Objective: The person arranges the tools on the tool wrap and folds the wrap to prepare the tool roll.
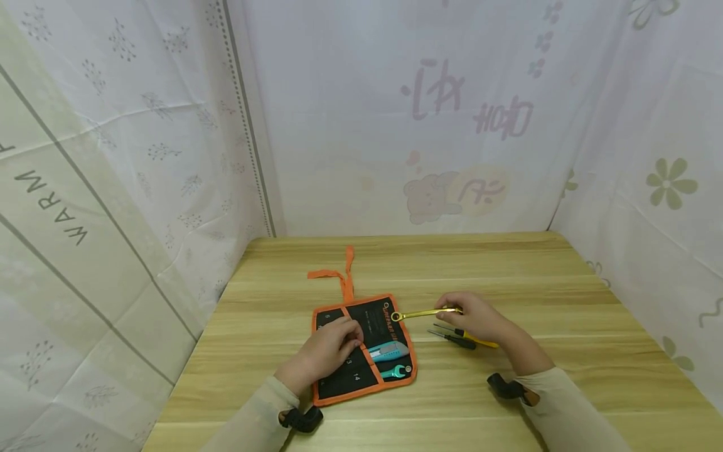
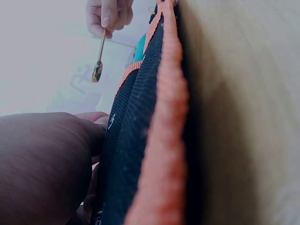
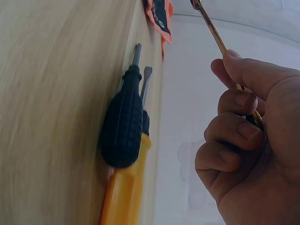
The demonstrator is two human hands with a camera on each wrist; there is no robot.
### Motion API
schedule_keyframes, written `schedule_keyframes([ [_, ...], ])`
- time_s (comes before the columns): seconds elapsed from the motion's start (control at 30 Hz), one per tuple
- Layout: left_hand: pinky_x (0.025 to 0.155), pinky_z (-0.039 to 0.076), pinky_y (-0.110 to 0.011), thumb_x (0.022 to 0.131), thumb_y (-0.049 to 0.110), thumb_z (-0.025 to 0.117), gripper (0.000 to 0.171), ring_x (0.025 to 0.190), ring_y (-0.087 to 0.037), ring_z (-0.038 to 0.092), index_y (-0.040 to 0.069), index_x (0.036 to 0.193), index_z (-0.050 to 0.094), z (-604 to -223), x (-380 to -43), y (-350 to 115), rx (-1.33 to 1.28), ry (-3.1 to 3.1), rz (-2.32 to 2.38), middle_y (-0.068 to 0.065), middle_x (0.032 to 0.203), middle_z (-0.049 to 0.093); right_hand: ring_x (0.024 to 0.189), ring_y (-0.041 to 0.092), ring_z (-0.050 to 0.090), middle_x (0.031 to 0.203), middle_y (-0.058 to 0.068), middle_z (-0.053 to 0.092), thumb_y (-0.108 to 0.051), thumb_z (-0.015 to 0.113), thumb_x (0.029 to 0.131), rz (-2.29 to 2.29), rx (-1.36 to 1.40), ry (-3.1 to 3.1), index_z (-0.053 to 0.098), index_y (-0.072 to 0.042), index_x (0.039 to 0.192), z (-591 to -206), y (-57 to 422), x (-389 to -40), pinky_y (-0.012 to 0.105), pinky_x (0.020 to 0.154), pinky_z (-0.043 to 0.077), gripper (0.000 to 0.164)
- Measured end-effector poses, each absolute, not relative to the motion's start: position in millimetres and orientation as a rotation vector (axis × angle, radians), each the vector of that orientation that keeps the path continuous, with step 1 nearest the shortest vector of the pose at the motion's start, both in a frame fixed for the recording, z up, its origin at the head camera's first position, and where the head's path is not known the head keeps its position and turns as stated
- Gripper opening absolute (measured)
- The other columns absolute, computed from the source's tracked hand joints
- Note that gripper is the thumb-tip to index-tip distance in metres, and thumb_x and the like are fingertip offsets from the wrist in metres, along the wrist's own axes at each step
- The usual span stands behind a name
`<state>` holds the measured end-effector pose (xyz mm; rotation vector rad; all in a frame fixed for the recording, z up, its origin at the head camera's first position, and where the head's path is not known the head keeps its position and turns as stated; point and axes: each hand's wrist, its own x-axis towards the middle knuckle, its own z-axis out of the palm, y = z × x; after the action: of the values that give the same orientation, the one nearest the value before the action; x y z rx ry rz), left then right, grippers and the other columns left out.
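A black tool pouch (image 1: 369,323) with orange edging lies spread on the table, its numbered pockets facing up. My left hand (image 1: 330,348) is over the pockets, with fingers curled at the orange pocket edge, pinching it; the fingertips are partly hidden. A teal utility knife (image 1: 388,351) and a green wrench (image 1: 395,371) stick out of the lower pockets. Right of the pouch, my right hand (image 1: 471,314) grips a gold wrench (image 1: 420,312) between thumb and fingers. The wrench's ring end points left, over the pouch's right edge. In the right wrist view, its other end (image 3: 255,119) sits within the curled fingers.
Below the right hand lie a black-handled screwdriver (image 1: 462,342) and a yellow-handled screwdriver (image 1: 482,342), side by side. Orange tie straps (image 1: 347,276) stretch from the pouch towards the back of the wooden table (image 1: 271,301). Printed curtains (image 1: 339,125) surround the table's back and sides.
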<state>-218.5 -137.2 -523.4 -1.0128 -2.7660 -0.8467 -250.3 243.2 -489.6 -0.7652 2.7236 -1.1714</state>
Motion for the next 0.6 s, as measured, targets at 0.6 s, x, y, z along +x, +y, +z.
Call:
schedule_keyframes([
  [0.6, 0.072, 0.052, -0.027, 0.104, 0.019, 0.07, 0.005, 0.081, -0.003, 0.055, 0.024, 0.101, 0.068, -526, -221, -138, -1.006, -2.742, -0.829, 0.015, 0.097, 0.057, 0.074, 0.013, 0.058, 0.098, -0.011, 0.07, -0.032, 0.069, 0.104, -1.131, -0.818, 2.64, 0.074, -0.033, 0.108, -491, 211, -255, 0.031, 0.067, 0.052, 0.007],
])
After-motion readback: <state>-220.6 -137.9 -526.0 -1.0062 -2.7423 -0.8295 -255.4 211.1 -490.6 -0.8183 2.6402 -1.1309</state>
